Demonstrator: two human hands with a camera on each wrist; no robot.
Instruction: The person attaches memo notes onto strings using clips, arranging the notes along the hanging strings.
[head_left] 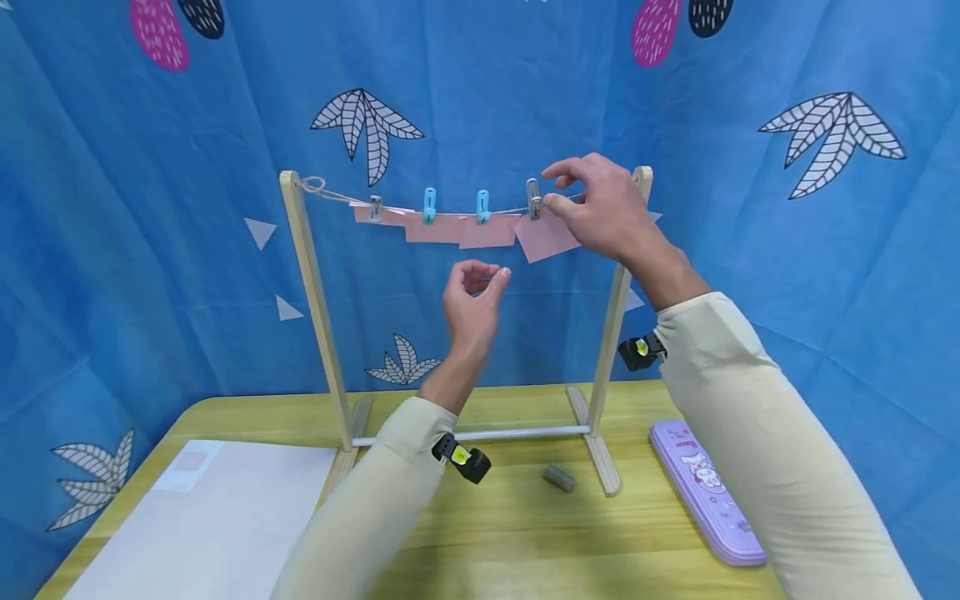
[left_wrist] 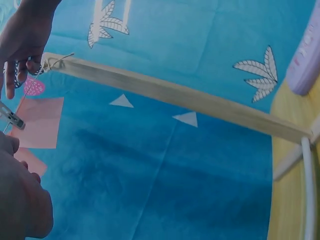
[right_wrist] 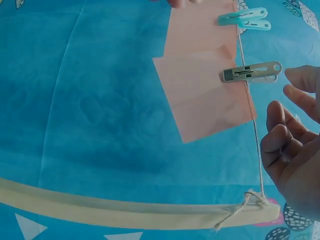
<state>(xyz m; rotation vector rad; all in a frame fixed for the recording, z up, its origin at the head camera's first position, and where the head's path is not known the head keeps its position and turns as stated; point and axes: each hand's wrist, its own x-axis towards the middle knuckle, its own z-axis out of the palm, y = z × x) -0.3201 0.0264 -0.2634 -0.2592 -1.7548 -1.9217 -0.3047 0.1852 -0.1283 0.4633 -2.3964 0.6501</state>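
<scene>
My right hand is beside a grey clothespin near the line's right end. In the right wrist view its fingertips stand just off the clothespin's handle, holding nothing. That clothespin grips a pink paper square, which hangs tilted from the string. My left hand hovers below the line, fingers loosely bent with nothing between them. Left of the tilted square, two blue clothespins and another grey clothespin hold more pink papers, some overlapping.
The string is tied between two wooden posts, joined low down by a white rod. On the table lie a white sheet at left, a small grey-brown cylinder and a purple pencil case. A blue patterned curtain hangs behind.
</scene>
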